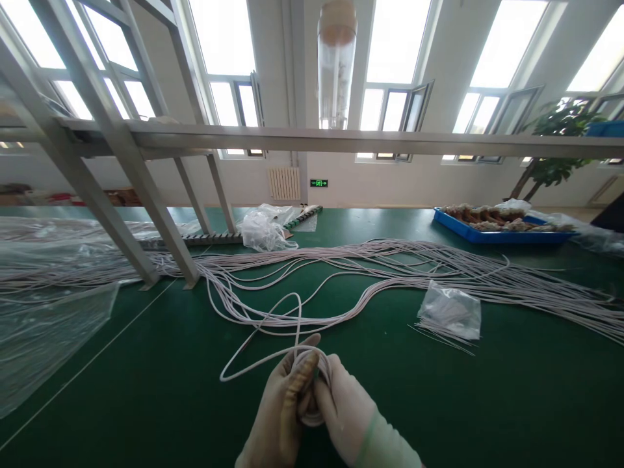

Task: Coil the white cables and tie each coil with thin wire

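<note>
Both hands meet over the near part of the green table [195, 383], around a small coil of pale cable [325, 368]. My left hand [287, 396], bare or in a thin stained glove, has its fingers closed on the coil's left side. On the coil's right side my right hand [344, 403], in a white glove with a green-edged cuff, is also closed. From the coil a loose loop of the same cable [244, 370] swings out to the left and runs back toward the long cables [292, 322]. Some fingertips are hidden behind the coil.
Long cables spread across the table's middle. A metal rack frame [131, 169] stands at left, near plastic sheeting [53, 338]. Crumpled plastic [266, 227] lies behind. At right are a clear bag [451, 309] with thin ties [443, 335] and a blue tray [507, 239] of bundles. A bottle [336, 71] stands on the crossbar.
</note>
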Available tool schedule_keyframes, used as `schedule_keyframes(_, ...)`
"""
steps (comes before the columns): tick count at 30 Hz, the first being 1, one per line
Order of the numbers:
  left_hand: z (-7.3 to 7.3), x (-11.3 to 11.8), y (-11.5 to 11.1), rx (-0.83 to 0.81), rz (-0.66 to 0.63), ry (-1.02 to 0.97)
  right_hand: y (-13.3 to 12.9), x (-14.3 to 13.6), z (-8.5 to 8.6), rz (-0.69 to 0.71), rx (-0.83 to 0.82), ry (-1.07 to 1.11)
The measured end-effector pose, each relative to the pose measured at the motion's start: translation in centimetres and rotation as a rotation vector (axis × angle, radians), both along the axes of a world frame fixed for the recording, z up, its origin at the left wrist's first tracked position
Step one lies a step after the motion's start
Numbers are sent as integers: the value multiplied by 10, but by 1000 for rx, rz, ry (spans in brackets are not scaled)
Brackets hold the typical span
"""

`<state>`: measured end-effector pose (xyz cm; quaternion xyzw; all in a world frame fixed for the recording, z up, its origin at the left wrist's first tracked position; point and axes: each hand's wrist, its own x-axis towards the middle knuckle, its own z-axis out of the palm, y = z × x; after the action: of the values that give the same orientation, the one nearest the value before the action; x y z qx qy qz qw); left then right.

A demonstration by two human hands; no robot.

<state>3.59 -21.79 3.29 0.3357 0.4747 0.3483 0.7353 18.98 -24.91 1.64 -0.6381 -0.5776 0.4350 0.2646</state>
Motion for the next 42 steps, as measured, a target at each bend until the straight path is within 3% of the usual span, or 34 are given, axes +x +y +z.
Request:
schedule_keyframes(8,18,12,-3,-81,-11,27,-3,7,-4,135,-2,-221)
schedule_keyframes(13,12,11,-6,-107,-47,21,-8,5,-14,142,1,-218)
schedule_keyframes(17,-1,11,-7,-94,58,108,-14,1,-40,-57,102,204)
schedule_keyframes(20,-14,13,-11,-1,69,124,-15,-6,-53,-197,56,612)
schedule_keyframes(24,-37,5,-17,430,11,110,-12,-15,-54,-265,23,1192)
schedule_keyframes(27,-46,-7,-15,583,-93,98,-11,-15,-46,-216,20,1364)
schedule_keyframes(34,-28,-13,-7,265,-201,-116,-8,-4,-34,153,-81,1420)
schedule_keyframes(37,-20,-3,-14,260,-125,-95,-5,0,-36,114,-132,1387)
schedule_keyframes(42,6,19,-23,62,-27,-99,-2,4,-40,-39,-174,1187)
